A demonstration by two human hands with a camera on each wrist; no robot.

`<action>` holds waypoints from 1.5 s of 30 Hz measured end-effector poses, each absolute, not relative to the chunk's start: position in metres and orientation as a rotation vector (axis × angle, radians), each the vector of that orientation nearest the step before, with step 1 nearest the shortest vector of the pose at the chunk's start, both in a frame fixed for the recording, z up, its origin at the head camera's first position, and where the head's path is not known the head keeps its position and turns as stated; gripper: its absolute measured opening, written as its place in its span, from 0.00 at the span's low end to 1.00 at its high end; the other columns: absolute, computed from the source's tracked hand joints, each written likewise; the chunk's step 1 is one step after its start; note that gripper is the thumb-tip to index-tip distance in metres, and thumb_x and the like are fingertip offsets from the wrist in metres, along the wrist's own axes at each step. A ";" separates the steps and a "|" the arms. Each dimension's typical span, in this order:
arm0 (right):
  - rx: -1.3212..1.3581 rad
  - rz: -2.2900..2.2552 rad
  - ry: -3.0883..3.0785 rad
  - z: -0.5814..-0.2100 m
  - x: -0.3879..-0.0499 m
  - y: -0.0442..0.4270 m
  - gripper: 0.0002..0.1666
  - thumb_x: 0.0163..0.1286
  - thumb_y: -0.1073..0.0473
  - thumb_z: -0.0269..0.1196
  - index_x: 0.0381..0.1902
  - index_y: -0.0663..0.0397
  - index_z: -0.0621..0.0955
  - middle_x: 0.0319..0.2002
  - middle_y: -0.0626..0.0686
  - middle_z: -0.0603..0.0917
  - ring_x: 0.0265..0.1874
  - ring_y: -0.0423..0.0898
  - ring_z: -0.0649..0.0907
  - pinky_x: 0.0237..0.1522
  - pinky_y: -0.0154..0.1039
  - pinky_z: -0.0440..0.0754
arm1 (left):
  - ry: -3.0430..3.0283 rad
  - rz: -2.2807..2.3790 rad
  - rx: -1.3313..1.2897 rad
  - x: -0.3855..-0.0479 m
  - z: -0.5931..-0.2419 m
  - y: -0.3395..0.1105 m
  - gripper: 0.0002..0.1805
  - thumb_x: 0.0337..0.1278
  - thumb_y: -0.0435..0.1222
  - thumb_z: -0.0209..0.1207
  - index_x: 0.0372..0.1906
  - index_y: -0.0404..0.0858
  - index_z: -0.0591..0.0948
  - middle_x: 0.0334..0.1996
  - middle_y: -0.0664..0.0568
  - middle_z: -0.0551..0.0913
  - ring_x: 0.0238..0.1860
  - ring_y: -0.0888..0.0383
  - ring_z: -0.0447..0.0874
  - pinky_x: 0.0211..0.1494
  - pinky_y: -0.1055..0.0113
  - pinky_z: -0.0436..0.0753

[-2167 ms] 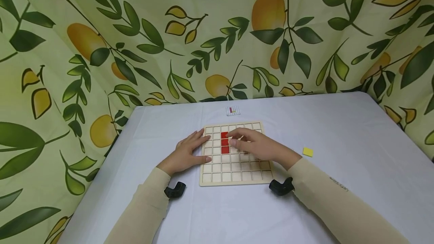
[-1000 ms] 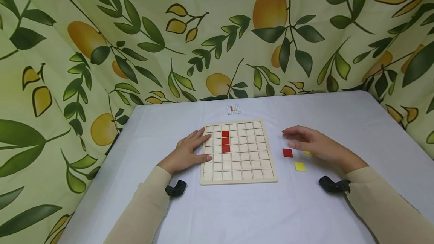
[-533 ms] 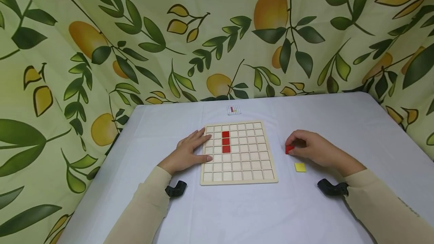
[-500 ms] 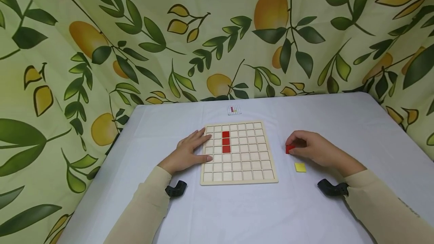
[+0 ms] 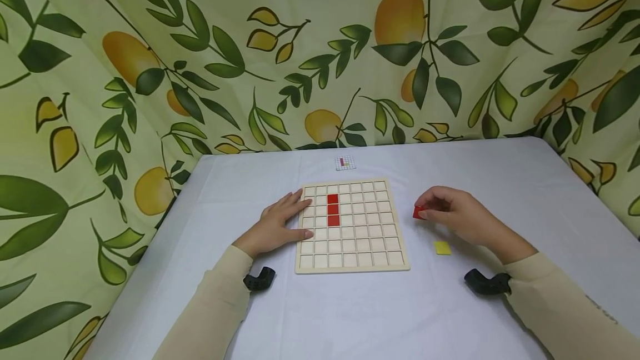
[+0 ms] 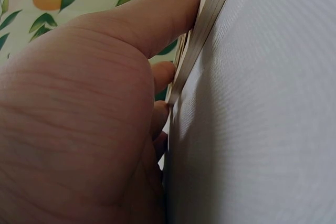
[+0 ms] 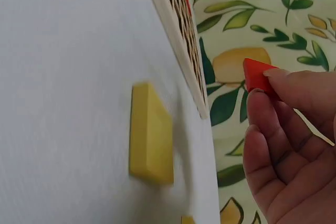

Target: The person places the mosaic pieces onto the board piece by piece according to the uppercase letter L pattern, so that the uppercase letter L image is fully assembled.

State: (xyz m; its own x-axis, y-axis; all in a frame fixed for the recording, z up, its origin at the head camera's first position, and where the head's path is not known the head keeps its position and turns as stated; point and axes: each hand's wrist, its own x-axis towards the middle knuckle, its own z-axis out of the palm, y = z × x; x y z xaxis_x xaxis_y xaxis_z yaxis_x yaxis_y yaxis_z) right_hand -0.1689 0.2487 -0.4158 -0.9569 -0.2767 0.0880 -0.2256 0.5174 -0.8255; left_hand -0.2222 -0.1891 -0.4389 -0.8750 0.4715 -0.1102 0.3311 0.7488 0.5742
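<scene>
Pinching a glossy red square tile (image 7: 257,77) between thumb and fingers, the right hand (image 5: 452,210) holds it raised above the white cloth (image 5: 350,315), just off the right side of a pale wooden grid board (image 5: 353,270) and apart from it. Flat on the cloth, nearer the person than that hand, lies a yellow square tile (image 5: 442,248); a sliver of yellow at the bottom of the right wrist view may be another tile, though too little shows to be sure. The left hand (image 5: 275,224) rests on the board's left edge, fingers spread apart and clamped on nothing. Three red square tiles (image 5: 333,209) fill neighbouring cells in the board's third column from the left. Beyond the board lies a small printed grid card (image 5: 345,163).
</scene>
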 end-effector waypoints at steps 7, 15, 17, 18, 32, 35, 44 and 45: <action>-0.511 -1.550 2.590 -0.410 -0.164 0.219 0.07 0.76 0.68 0.70 0.49 0.56 0.88 0.44 0.50 0.89 0.45 0.50 0.86 0.48 0.35 0.84 | 2.701 0.809 0.625 -0.222 -0.438 -0.190 0.50 0.63 0.61 0.72 0.86 0.52 0.68 0.89 0.59 0.47 0.88 0.51 0.38 0.83 0.39 0.41; -0.671 -1.526 2.526 -0.416 -0.163 0.176 0.06 0.75 0.67 0.72 0.46 0.52 0.88 0.42 0.46 0.89 0.42 0.49 0.85 0.47 0.38 0.83 | 2.698 0.812 0.620 -0.222 -0.438 -0.188 0.50 0.63 0.61 0.73 0.86 0.53 0.68 0.89 0.60 0.47 0.88 0.52 0.37 0.83 0.39 0.41; -0.687 -1.525 2.519 -0.416 -0.163 0.164 0.06 0.76 0.67 0.71 0.46 0.52 0.88 0.43 0.47 0.88 0.43 0.49 0.85 0.48 0.39 0.83 | 2.698 0.816 0.619 -0.222 -0.438 -0.188 0.50 0.63 0.61 0.73 0.86 0.53 0.68 0.89 0.60 0.48 0.88 0.52 0.37 0.83 0.39 0.40; -0.696 -1.521 2.520 -0.417 -0.164 0.158 0.06 0.76 0.67 0.71 0.46 0.52 0.89 0.43 0.47 0.88 0.43 0.48 0.84 0.48 0.39 0.83 | 2.698 0.817 0.616 -0.222 -0.438 -0.188 0.50 0.63 0.61 0.73 0.86 0.53 0.68 0.88 0.60 0.48 0.88 0.52 0.37 0.83 0.39 0.40; -0.685 -1.421 2.599 -0.431 -0.174 0.096 0.09 0.76 0.69 0.69 0.44 0.49 0.88 0.40 0.43 0.85 0.42 0.45 0.82 0.49 0.45 0.83 | 2.697 0.823 0.635 -0.221 -0.438 -0.189 0.49 0.63 0.62 0.72 0.86 0.53 0.69 0.88 0.60 0.48 0.88 0.51 0.38 0.82 0.37 0.41; -0.658 -1.392 2.628 -0.432 -0.175 0.089 0.08 0.77 0.68 0.70 0.43 0.48 0.88 0.39 0.41 0.86 0.41 0.44 0.82 0.50 0.45 0.82 | 2.697 0.827 0.640 -0.221 -0.438 -0.189 0.49 0.63 0.62 0.72 0.86 0.53 0.69 0.88 0.60 0.48 0.88 0.50 0.38 0.82 0.37 0.41; -0.628 -1.306 2.665 -0.432 -0.174 0.087 0.07 0.76 0.66 0.70 0.48 0.52 0.91 0.44 0.43 0.82 0.42 0.42 0.80 0.50 0.45 0.81 | 2.700 0.822 0.647 -0.222 -0.439 -0.189 0.50 0.63 0.62 0.72 0.86 0.53 0.68 0.88 0.60 0.48 0.88 0.50 0.39 0.82 0.37 0.42; -0.638 -1.292 2.661 -0.432 -0.174 0.087 0.07 0.76 0.66 0.70 0.48 0.53 0.92 0.44 0.44 0.82 0.43 0.42 0.80 0.50 0.45 0.80 | 2.700 0.822 0.646 -0.222 -0.439 -0.190 0.50 0.63 0.62 0.72 0.86 0.53 0.68 0.88 0.60 0.48 0.88 0.50 0.39 0.82 0.37 0.42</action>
